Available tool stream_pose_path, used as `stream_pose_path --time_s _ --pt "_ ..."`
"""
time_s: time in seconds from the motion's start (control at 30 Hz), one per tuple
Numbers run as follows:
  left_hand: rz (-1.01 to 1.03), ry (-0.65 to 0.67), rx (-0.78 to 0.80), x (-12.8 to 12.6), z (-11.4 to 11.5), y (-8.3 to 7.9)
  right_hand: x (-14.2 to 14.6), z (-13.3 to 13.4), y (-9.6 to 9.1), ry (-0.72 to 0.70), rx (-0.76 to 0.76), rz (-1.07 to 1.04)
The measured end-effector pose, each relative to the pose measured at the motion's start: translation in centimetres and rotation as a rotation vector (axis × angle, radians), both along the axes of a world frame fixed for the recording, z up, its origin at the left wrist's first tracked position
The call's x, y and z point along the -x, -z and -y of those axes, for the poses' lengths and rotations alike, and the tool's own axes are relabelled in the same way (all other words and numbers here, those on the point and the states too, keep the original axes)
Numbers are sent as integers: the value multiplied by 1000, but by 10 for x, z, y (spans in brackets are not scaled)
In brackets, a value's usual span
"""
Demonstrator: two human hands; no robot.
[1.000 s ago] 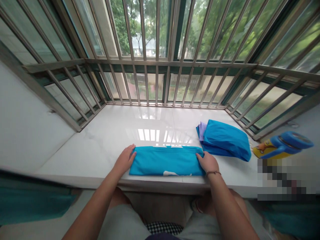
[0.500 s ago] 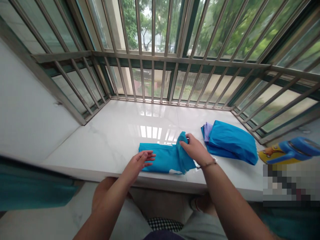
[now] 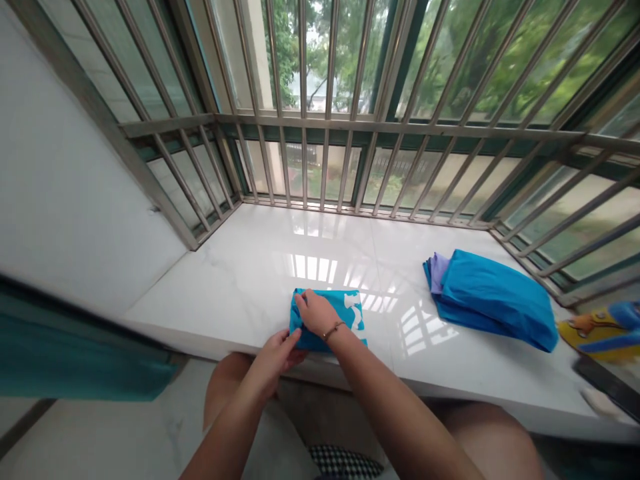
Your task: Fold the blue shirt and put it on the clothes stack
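While metal bars (image 3: 345,125) rise behind, we've got the white sill (image 3: 235,283) below, the blue bundle (image 3: 495,297) on its right, and the folded turquoise cloth (image 3: 314,342) near the front edge! Our left hand (image 3: 276,358) pinches the cloth's near-left corner; our right hand (image 3: 316,313) curls over its top, gripping or not, we can't tell, bracelet (image 3: 333,330) at the wrist.

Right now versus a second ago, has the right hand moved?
Yes, leftward: the right hand was right of the window's centre post; now it is left of it, at the cloth's left end.
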State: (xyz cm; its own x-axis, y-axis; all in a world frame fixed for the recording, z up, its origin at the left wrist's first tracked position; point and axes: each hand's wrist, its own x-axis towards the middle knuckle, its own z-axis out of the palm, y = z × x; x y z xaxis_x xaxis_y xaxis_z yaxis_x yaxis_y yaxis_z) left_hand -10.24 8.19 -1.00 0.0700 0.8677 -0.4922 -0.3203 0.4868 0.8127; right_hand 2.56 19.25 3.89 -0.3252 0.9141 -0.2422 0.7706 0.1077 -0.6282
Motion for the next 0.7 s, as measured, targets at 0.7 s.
stream_pose_path --time_s 0.7 --pt "-1208 217 -860 28 -39 22 -61 86 67 -362 -508 132"
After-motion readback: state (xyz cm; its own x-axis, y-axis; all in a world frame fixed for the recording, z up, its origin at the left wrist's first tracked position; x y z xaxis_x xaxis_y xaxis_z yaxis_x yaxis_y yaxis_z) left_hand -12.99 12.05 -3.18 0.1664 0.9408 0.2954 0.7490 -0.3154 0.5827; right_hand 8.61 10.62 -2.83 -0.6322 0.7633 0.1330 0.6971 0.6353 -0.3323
